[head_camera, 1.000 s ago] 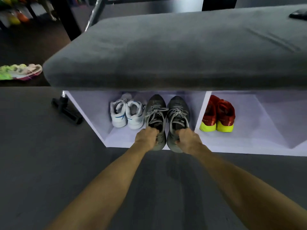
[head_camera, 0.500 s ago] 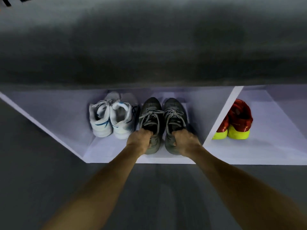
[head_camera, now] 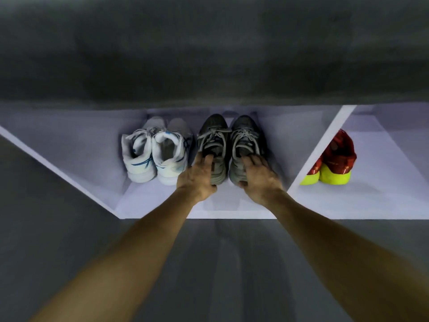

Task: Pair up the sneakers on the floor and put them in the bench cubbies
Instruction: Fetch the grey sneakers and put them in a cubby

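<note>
A pair of grey sneakers stands side by side, toes inward, in the left cubby (head_camera: 162, 205) of the white bench. My left hand (head_camera: 199, 177) lies on the heel of the left grey sneaker (head_camera: 213, 138). Its fingers are stretched forward to the shoe's opening. My right hand (head_camera: 257, 177) lies on the heel of the right grey sneaker (head_camera: 246, 138) with its fingers spread. A white pair with blue stripes (head_camera: 155, 156) stands just left of the grey pair in the same cubby. A red pair with yellow heels (head_camera: 332, 163) is in the right cubby.
The dark grey bench cushion (head_camera: 209, 54) overhangs the cubbies and fills the top of the view. A white divider (head_camera: 325, 140) separates the two cubbies, close to my right hand. Grey floor (head_camera: 69, 252) lies in front of the bench.
The grey pair has slid deeper into the left cubby. My fingers have gone from curled round the heels to stretched out over them. The camera has come closer and lower.
</note>
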A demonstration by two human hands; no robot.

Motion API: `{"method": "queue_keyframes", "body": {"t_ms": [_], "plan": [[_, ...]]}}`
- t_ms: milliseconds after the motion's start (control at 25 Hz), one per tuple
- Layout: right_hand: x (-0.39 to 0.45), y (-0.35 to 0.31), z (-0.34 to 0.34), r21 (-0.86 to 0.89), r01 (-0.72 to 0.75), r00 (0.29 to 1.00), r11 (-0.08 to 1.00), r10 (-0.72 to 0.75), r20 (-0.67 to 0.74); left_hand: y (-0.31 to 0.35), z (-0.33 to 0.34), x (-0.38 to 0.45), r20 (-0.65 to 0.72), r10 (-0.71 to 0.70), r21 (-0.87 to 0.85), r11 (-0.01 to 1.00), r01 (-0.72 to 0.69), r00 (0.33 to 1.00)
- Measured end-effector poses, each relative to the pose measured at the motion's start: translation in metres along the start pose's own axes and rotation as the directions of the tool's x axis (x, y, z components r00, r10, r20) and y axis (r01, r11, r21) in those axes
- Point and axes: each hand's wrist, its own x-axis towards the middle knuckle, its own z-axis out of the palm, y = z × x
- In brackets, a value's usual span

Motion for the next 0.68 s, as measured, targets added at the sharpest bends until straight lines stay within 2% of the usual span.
{"method": "queue_keyframes", "body": {"t_ms": [120, 360, 520, 680], "plan": [[-0.032, -0.006, -0.009, 0.064, 0.007, 1.000, 0.998, -0.008, 0.015, 0.003, -0.004, -0.034, 0.065, -0.022, 0.031, 0.999, 0.020, 0.998], [-0.130, -0.023, -0.057, -0.021, 0.014, 0.995, 1.000, -0.012, 0.094, 0.023, -0.031, -0.130, 0.163, 0.016, -0.021, 1.000, -0.013, 0.986], [-0.201, -0.047, -0.113, -0.058, 0.022, 0.982, 0.998, -0.011, 0.186, 0.037, -0.088, -0.207, 0.173, 0.009, -0.031, 1.000, -0.003, 0.985], [-0.277, -0.091, -0.193, -0.067, 0.005, 0.963, 0.998, 0.014, 0.268, 0.046, -0.178, -0.300, 0.201, 0.011, -0.034, 0.999, -0.004, 0.980]]}}
